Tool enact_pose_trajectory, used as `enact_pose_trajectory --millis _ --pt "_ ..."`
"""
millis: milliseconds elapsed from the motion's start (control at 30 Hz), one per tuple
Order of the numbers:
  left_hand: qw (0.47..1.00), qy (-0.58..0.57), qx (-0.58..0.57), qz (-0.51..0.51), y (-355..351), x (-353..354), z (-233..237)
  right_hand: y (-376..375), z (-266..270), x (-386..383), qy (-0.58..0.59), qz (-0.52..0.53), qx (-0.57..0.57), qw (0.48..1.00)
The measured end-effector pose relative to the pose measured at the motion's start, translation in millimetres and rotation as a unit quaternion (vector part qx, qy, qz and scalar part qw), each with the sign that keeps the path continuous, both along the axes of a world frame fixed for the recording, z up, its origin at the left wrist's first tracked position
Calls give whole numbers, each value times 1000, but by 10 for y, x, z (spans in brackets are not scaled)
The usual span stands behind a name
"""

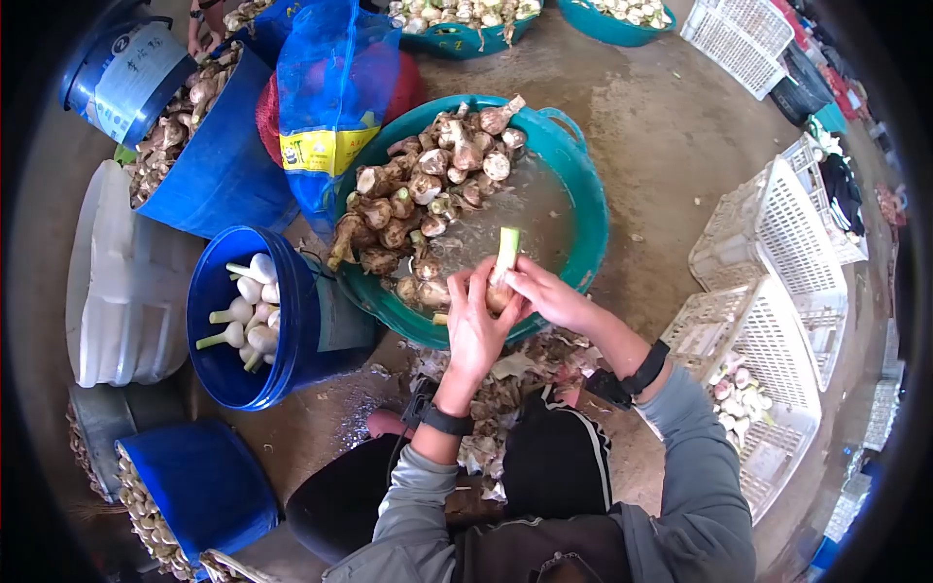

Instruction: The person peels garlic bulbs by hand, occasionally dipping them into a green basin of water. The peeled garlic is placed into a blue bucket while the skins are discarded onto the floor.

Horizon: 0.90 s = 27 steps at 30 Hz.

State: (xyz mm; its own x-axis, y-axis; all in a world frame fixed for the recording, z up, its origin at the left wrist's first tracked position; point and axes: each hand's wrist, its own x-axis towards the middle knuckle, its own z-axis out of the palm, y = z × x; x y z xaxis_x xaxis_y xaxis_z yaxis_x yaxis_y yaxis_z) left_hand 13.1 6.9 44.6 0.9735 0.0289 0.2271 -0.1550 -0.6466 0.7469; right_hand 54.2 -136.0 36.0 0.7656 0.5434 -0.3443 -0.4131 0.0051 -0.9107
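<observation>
On my feed the left hand [468, 325] and right hand [550, 293] are both closed around one garlic bulb [505, 262], fingertips meeting on it, so neither is nearer. It sits over the near edge of the green tub [591, 199]. Its long axis runs away from the wearer, cut green stem end toward the tub's far side, bulb end between the palms. Inside that tub I see soil-stained garlic [428, 185] piled toward the far left. A blue bucket [216, 374] of whiter bulbs stands just left of the tub. Beyond the tub's far left, a blue container [136, 73] reads a circled 2, with handwriting I can't decipher; the blue bag [335, 83] has a yellow panel, its print too small for me.
</observation>
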Motion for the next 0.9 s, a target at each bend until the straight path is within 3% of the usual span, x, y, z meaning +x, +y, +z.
enact_pose_trajectory --millis 67,100,233,300,333,367,400,500,533,567,633,667,700,767,800,833,867,900 --pt "1000 10 27 -4 -51 -153 93 -29 -89 -167 -201 -33 -131 970" --pt "998 23 60 -7 -65 -229 130 -34 -72 -267 -247 -53 -160 954" --pt "992 -55 110 -18 -112 -441 227 -30 -29 -549 -306 -113 -174 929" --pt "998 11 32 -49 -55 -483 327 -84 -85 -592 -323 -130 -163 923" --pt "982 48 -145 -114 -9 -444 301 -122 -59 -611 -264 -146 -97 949" --pt "928 83 -317 -176 28 -400 282 -159 -29 -626 -202 -161 -29 966" --pt "831 250 -469 -165 81 -445 275 -211 14 -657 -85 -138 59 985" --pt "862 151 -461 -143 16 -446 181 -205 117 -596 -4 -141 159 977" --pt "910 138 -362 -150 4 -451 171 -198 108 -567 -60 -85 83 991" --pt "917 89 -357 -151 -52 -433 124 -218 108 -534 -16 -43 105 993" --pt "835 205 -484 -163 41 -414 102 -174 203 -583 37 -119 140 982" --pt "761 256 -579 -141 6 -406 101 -238 106 -549 15 -99 84 991" --pt "768 244 -580 -118 53 -360 88 -218 -1 -548 -92 -125 57 986" --pt "578 362 -684 -258 82 -333 110 -222 125 -574 -114 -151 87 978" --pt "676 340 -633 -162 11 -408 190 -236 96 -559 -112 -136 80 981" --pt "832 251 -489 -80 -115 -487 372 -239 38 -563 -90 -171 62 979" --pt "936 88 -336 -50 -180 -475 246 -233 -8 -561 -68 -212 47 974" --pt "983 -78 -163 -20 -214 -454 91 -251 -41 -568 -68 -215 46 973"
